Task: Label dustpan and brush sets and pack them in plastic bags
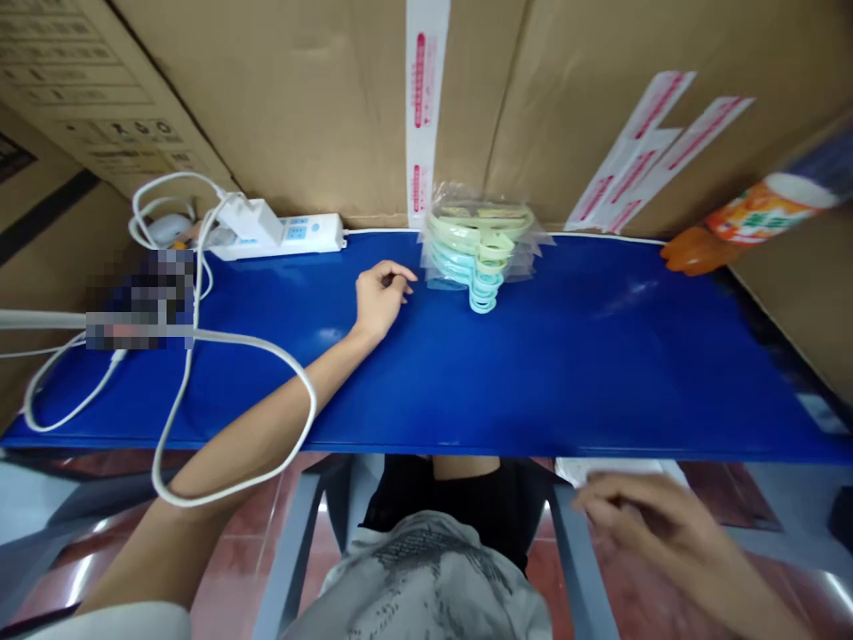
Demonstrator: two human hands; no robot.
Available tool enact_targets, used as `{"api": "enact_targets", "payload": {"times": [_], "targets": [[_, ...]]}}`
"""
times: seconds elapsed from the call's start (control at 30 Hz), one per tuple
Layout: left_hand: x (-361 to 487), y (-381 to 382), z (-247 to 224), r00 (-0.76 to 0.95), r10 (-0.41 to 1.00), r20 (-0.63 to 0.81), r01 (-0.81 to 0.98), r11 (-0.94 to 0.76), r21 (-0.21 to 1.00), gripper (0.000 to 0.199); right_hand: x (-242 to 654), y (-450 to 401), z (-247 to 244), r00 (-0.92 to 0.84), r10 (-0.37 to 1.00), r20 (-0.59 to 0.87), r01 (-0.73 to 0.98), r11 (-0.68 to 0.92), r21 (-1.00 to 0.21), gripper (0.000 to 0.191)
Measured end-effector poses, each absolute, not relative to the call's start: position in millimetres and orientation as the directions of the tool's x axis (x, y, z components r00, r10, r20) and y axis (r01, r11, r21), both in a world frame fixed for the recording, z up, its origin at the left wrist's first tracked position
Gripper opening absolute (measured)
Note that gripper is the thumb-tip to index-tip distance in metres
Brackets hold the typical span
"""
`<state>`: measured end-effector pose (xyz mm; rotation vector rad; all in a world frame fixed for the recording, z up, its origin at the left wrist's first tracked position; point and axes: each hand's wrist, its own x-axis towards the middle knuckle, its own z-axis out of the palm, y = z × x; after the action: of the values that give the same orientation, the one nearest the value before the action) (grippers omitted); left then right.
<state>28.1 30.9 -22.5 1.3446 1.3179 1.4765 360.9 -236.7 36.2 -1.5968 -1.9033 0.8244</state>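
We find the bagged ring-handled plastic stack (481, 253) on the bench (600, 373), far-centre, rings pointing near. It lies just right of the left hand (379, 302), the nearer one, fingers half-curled, empty. The right hand (657, 524) is blurred; we cannot tell its grip.

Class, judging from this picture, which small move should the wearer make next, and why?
Probably ease the left hand toward the plastic-wrapped green and blue stack. That hand looks empty and is just beside the stack, over the blue table, while the right hand, blurred and off the table's near edge, is farther away.
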Motion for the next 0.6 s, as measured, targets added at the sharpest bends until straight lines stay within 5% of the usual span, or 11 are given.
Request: {"api": "enact_targets", "payload": {"times": [0.1, 0.2, 0.4, 0.6], "targets": [[27.1, 32.1, -21.9, -0.221, 0.951, 0.218, 0.090, -0.203, 0.975, 0.028, 344.6, -175.4, 74.8, -0.302, 0.920, 0.249, 0.632, 0.389, -0.670, 0.017], [26.9, 33.1, -22.2, -0.232, 0.947, 0.222, 0.083, -0.208, 0.975, 0.027, 323.3, -109.1, 104.9, -0.330, 0.738, 0.588, 0.748, 0.585, -0.314, 0.010], [26.8, 18.8, -24.8, -0.188, 0.958, 0.219, 0.087, -0.205, 0.975, 0.021, 288.8, -19.9, 100.7, -0.393, 0.847, 0.358, 0.870, 0.469, -0.154, 0.053], [31.6, 4.6, -19.7, -0.140, 0.967, 0.213, 0.100, -0.201, 0.975, 0.018, 281.9, -4.7, 85.0, -0.446, 0.794, 0.413, 0.816, 0.550, -0.177, 0.015]]}}
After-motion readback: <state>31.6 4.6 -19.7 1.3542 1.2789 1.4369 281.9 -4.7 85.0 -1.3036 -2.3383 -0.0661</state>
